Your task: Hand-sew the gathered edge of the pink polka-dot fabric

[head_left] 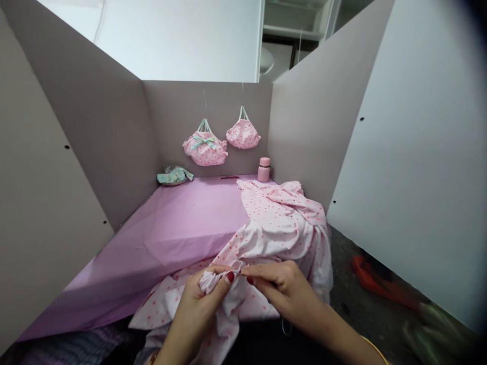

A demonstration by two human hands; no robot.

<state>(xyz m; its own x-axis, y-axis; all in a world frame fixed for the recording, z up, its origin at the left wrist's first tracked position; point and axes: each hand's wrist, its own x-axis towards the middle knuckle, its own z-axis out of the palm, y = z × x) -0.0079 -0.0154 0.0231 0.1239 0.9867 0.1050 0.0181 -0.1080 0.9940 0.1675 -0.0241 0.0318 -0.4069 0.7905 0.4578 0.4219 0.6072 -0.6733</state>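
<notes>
My left hand [198,309] and right hand [285,290] pinch closed on a bunched corner of pink-spotted white cotton cloth [277,228]. It seems light and limp, so grip that gather.

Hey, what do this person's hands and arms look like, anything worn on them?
Both the left hand and the right hand are bare, no gloves, with fingernails painted dark red. No sleeves show on either forearm. A thin yellow bangle circles the right wrist. Something small shows at the left wrist near the frame edge, too little to identify.
</notes>
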